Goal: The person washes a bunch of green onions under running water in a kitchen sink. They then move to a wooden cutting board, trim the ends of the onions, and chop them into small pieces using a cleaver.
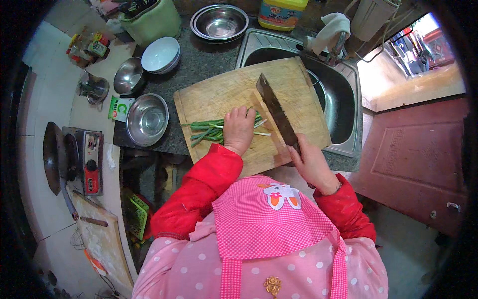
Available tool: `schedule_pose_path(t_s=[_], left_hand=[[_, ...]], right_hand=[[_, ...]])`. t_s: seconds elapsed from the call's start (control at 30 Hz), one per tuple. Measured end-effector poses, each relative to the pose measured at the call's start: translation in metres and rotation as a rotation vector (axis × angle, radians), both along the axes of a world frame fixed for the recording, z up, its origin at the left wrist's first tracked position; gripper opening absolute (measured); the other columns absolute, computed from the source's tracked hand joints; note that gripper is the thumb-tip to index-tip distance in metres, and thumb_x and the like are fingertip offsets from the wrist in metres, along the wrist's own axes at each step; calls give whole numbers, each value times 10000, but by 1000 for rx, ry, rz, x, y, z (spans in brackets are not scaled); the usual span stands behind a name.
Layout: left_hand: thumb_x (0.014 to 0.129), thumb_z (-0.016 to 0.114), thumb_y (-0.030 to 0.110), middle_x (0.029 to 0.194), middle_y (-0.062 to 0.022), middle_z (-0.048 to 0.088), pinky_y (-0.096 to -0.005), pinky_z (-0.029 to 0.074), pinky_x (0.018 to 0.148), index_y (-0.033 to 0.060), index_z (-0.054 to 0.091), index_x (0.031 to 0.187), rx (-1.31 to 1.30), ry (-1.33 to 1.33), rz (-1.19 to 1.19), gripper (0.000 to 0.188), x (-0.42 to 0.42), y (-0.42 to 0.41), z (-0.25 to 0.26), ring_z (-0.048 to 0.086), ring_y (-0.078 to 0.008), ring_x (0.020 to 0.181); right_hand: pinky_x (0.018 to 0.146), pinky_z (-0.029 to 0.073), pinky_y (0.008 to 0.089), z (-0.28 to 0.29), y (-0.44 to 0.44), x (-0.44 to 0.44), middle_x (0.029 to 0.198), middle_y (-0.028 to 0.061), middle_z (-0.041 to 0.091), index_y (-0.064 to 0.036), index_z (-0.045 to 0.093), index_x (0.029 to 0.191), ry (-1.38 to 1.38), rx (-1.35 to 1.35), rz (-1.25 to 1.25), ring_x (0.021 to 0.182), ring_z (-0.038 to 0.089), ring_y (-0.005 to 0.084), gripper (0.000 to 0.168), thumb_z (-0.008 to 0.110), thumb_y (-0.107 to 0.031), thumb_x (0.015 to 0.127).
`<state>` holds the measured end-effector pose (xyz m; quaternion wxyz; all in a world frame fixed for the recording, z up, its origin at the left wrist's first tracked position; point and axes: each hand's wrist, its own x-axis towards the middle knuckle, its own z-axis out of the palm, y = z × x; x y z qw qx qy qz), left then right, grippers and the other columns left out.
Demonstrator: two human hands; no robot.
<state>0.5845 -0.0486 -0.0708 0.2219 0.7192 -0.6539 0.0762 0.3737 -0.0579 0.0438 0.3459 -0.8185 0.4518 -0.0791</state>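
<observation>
My left hand presses down on a bunch of green onions lying across a wooden cutting board. Their green ends stick out to the left of the hand, and the white ends show to its right. In my right hand is the handle of a cleaver. Its dark blade points away from me over the board, to the right of the onions and apart from them. The palm hides part of the onion bunch.
The board overlaps a steel sink with a cloth-draped faucet. Steel bowls, white bowls and a green packet stand left. Farther left are a portable gas stove, a wok and a floured board. A reddish door stands right.
</observation>
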Motion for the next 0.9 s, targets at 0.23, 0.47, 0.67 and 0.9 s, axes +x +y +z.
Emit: schedule_pose_path(t_s=[0.23, 0.47, 0.67, 0.9], left_hand=[[760, 548, 135, 841, -38, 516, -375, 423, 680, 136, 557, 855, 20, 10, -17, 95, 2, -1, 1, 518, -238, 847], [755, 556, 143, 871, -39, 531, -381, 406, 728, 133, 590, 832, 68, -5, -10, 84, 1, 0, -1, 509, -237, 887], [755, 551, 137, 871, -41, 524, -373, 403, 728, 131, 580, 830, 55, -15, -3, 81, -2, -1, -1, 506, -234, 878], [759, 542, 135, 861, -41, 512, -373, 404, 716, 136, 569, 835, 0, -37, -1, 81, -2, 0, -2, 502, -234, 861]], right_hand=[[665, 458, 516, 3, 2, -1, 860, 290, 591, -1, 444, 1080, -37, 47, 28, 806, 583, 466, 254, 514, -180, 913], [674, 463, 502, -4, 13, 15, 851, 286, 589, -8, 450, 1028, 196, 36, 105, 819, 579, 465, 207, 512, -154, 895], [681, 461, 503, -14, 12, 13, 870, 282, 585, -8, 448, 1021, 52, 21, 20, 825, 573, 465, 207, 520, -153, 894], [669, 461, 511, 2, 17, 4, 885, 287, 586, -12, 451, 1055, 131, 93, 75, 802, 575, 475, 223, 521, -153, 896]])
